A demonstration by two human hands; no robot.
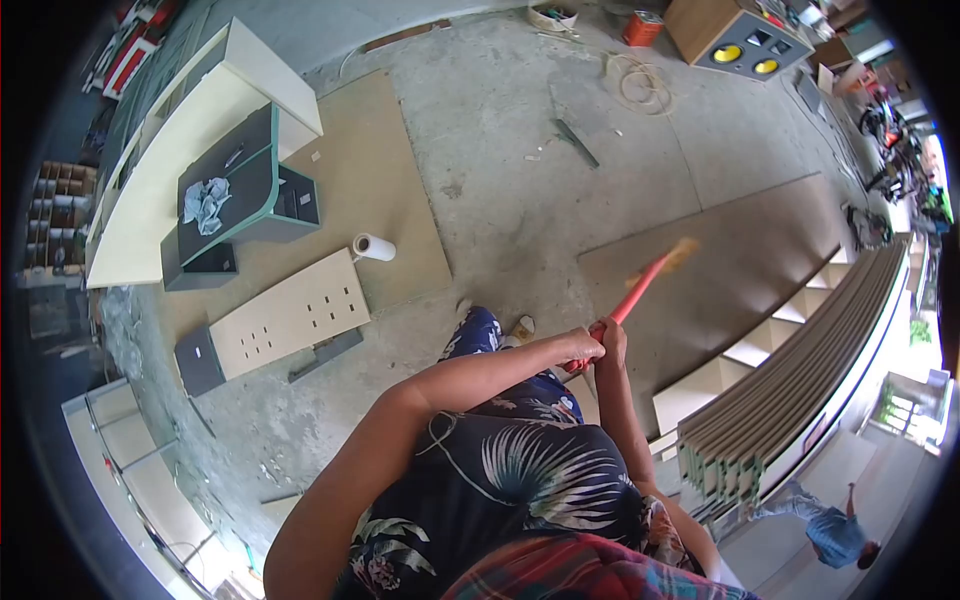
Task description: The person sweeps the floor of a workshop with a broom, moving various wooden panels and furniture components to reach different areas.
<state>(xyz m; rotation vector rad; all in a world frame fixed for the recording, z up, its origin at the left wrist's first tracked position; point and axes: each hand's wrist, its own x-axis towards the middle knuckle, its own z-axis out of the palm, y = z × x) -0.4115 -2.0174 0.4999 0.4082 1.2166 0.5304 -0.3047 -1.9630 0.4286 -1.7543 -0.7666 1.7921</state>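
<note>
Both my hands grip the red handle of a broom (640, 285), one close beside the other in front of my body. My left hand (580, 347) is wrapped round the handle nearer its lower end, and my right hand (612, 340) closes on it just to the right. The handle slants away up and to the right. Its straw-coloured head (680, 254) is smeared by motion and overlaps the brown sheet (740, 250) on the floor.
To the left, a drilled pale panel (290, 318), a white roll (374, 247) and a dark cabinet (240, 170) sit on a brown board (400, 200). Stacked panels (790, 360) stand at right. A dark strip (576, 143) lies ahead. Another person (835, 535) is at lower right.
</note>
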